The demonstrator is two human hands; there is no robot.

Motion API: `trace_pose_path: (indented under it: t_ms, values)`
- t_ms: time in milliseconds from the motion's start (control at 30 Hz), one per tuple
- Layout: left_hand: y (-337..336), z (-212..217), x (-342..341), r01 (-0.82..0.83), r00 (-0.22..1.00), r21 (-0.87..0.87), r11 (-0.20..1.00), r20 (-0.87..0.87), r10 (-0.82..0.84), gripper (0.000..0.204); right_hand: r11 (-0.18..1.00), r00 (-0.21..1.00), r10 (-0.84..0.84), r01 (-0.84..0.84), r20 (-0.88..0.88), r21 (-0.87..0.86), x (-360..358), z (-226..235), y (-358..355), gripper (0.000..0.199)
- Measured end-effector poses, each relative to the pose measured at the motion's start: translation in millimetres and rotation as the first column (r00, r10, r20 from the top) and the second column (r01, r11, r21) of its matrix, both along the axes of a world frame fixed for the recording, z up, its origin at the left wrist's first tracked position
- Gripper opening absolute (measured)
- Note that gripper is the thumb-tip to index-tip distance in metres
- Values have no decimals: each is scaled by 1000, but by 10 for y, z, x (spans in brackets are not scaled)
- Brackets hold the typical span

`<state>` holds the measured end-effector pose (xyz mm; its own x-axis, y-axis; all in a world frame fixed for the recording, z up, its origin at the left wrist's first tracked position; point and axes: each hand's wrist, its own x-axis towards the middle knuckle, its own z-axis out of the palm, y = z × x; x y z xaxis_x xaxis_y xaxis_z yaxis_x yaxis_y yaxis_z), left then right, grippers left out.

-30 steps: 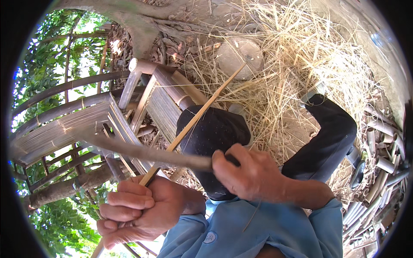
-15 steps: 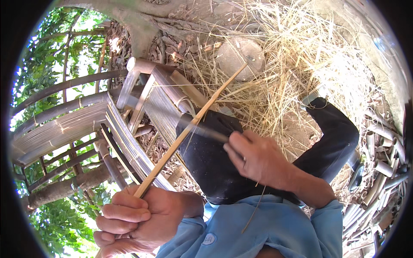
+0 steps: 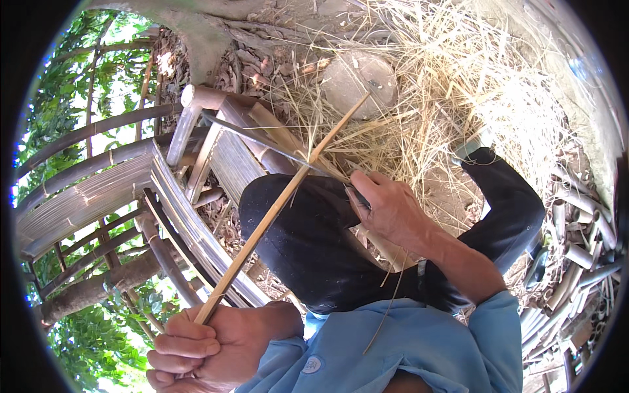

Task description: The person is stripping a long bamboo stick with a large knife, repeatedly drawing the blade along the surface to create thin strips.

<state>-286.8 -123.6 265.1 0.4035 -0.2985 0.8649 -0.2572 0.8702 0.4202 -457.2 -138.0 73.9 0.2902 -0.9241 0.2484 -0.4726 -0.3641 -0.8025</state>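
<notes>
My left hand, at the lower left, is closed in a fist around the lower part of a long wooden stick. The stick slants up and away to a tapered point and looks like split bamboo. My right hand grips the handle of a knife with a long, narrow, slightly curved blade. That blade crosses the stick partway toward its pointed end and appears to touch it. A thin shaving hangs from the stick near my knee. Most of the knife's handle is hidden by my fingers.
Left stands a bamboo bench with slatted sides. Ahead lie a round flat block and a spread of straw-like shavings. A pile of cut bamboo pieces lies at right. My black-trousered legs are below the stick.
The knife has moved farther along the stick toward its pointed end, and my right hand has shifted slightly away from me. My left hand keeps its hold, a little lower.
</notes>
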Motion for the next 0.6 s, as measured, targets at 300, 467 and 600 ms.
trace_pose_path:
  t_ms: [300,467,600]
  values:
    - [-100,-25,184,132,991,0,991,-8,-132,33,993,988,-56,70,-141,100,-31,-144,-290,17]
    - [-2,73,633,251,964,130,959,61,-260,36,999,993,24,-28,-115,-29,90,-344,-262,12]
    - [134,66,1043,-265,961,58,962,-69,269,37,789,979,-44,157,-201,593,-392,-1693,-720,15]
